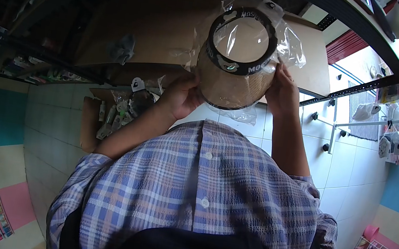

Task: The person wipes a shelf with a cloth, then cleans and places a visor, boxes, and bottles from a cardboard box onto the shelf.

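A woven tan visor hat (236, 86) with a black lettered band sits inside a clear plastic bag (294, 46), held up over the edge of a wooden shelf board. My left hand (183, 96) grips the lower left side of the bagged visor, fingers partly behind it. On the right side, my right hand (284, 91) pinches the bag and the visor's edge. The visor's round opening faces up toward me.
Below the wooden shelf (167, 32) on the left stands an open cardboard box (89, 123) with packaged items. A crumpled grey item (122, 48) lies on the shelf. A wheeled metal rack (333, 131) stands at right on the tiled floor (342, 169).
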`<state>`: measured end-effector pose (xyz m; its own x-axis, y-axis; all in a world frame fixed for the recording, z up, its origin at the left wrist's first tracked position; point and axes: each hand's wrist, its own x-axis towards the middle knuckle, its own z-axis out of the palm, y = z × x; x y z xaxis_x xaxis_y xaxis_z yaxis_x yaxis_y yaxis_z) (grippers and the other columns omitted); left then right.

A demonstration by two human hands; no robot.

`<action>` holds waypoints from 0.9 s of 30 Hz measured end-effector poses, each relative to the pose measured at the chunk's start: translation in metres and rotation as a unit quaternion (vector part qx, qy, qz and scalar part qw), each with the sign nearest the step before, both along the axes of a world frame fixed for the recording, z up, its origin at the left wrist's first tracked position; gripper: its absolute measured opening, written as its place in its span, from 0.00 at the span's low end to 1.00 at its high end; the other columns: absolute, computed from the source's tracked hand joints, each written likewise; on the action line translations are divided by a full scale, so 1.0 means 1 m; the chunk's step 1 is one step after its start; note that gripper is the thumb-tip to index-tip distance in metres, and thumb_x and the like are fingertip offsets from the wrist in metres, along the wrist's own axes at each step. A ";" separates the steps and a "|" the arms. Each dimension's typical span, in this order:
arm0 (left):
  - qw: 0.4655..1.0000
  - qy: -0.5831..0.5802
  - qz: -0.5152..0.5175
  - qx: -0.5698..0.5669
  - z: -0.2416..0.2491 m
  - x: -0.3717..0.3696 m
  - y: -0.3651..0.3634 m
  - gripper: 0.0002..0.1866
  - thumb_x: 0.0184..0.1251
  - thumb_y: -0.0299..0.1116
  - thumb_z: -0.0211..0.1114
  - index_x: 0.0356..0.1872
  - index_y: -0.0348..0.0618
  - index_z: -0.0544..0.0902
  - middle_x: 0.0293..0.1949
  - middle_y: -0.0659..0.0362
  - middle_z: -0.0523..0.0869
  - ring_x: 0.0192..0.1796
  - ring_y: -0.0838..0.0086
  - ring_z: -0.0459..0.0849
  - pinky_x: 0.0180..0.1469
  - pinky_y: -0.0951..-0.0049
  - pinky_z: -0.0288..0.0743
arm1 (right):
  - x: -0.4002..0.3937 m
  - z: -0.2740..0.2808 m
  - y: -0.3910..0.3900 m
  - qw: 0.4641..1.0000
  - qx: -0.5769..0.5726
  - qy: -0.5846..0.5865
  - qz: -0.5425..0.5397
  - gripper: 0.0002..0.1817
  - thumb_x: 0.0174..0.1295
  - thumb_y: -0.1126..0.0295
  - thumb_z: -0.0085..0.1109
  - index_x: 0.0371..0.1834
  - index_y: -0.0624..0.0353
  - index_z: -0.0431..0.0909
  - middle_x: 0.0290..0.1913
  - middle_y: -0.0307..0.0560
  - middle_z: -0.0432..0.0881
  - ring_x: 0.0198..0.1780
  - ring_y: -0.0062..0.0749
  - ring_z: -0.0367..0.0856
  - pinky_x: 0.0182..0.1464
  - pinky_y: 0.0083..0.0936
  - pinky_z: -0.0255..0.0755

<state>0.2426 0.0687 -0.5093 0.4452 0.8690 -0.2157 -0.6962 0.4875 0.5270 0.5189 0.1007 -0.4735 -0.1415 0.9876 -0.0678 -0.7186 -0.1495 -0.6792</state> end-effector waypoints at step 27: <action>0.990 0.022 0.114 0.075 0.006 -0.001 0.025 0.24 0.73 0.46 0.56 0.63 0.43 0.72 0.57 0.56 0.80 0.59 0.67 0.79 0.62 0.62 0.72 | -0.020 -0.002 -0.039 0.973 -0.122 -0.067 0.185 0.44 0.61 0.74 0.65 0.75 0.53 0.46 0.61 0.56 0.71 0.59 0.43 0.76 0.57 0.41 0.76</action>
<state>0.2416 0.0941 -0.5030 0.2275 0.9694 -0.0922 -0.7540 0.2352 0.6133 0.4985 0.0616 -0.4756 -0.4577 0.8229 -0.3366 -0.4927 -0.5499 -0.6745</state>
